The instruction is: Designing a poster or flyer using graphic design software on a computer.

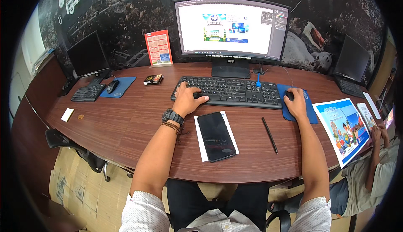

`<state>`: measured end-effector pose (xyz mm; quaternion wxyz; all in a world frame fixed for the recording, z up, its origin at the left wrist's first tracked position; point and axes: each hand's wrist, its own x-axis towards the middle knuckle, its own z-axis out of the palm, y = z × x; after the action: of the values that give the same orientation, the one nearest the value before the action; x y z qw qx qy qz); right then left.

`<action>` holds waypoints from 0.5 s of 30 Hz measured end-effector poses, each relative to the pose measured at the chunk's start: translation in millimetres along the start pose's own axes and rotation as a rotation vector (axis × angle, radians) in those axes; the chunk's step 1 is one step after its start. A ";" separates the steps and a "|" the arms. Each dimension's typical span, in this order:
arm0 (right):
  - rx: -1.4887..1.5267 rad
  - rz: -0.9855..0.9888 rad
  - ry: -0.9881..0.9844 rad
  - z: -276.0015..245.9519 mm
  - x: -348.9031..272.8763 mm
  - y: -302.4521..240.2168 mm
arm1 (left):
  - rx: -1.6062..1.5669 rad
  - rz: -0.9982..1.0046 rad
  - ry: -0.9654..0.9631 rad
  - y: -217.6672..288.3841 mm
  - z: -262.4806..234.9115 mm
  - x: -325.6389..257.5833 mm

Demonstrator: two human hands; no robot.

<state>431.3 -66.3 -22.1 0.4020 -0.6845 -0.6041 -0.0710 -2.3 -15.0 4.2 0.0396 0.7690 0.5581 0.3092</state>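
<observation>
My left hand point(187, 99) rests on the left end of a black keyboard point(235, 91), fingers spread over the keys; a black watch and bead bracelet sit on that wrist. My right hand point(297, 102) covers a black mouse point(289, 95) on a blue mouse pad point(310, 115). A curved monitor point(231, 27) behind the keyboard shows a design program with a colourful picture. A black phone point(216, 136) lies on a white paper just in front of the keyboard. A black pen point(269, 135) lies to its right.
A colourful printed sheet point(344, 129) lies at the desk's right edge, beside another seated person point(373, 171). At the left stand a second monitor point(87, 55), keyboard point(88, 92) and mouse point(112, 86). A small dark box point(153, 79) and red calendar card point(158, 47) stand behind.
</observation>
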 end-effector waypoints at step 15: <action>-0.005 -0.340 -0.008 -8.8 1.0 -21.7 | 0.085 -0.132 0.081 -8.0 12.9 -1.3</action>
<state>415.9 -72.2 -5.6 0.3800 -0.5736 -0.7127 -0.1366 -2.5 -9.5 -10.0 0.0047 0.7184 0.6212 0.3130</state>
